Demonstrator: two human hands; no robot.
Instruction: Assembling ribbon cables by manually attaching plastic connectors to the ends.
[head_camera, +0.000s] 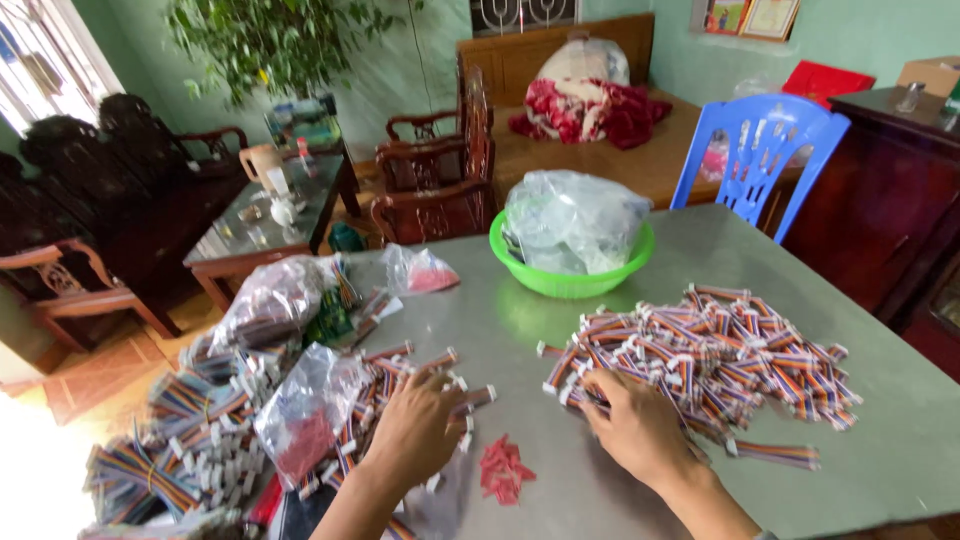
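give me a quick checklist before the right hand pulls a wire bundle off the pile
1. Right hand on the wire bundle pile: ok.
2. Single bundle pinched by its fingers: cannot tell.
3. Left hand resting on the left wire bundles: ok.
4. Bare table beside the pile: ok.
5. Red pieces between the hands, untouched: ok.
6. Green bowl apart from the pile: ok.

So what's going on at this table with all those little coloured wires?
A person sits at a grey metal table, sorting short multicoloured cable pieces with white plug ends. The right hand rests on the edge of a big loose pile of cables. The left hand presses on a smaller heap beside clear plastic bags. Small red parts lie between the hands, and a green bowl holds more bags.
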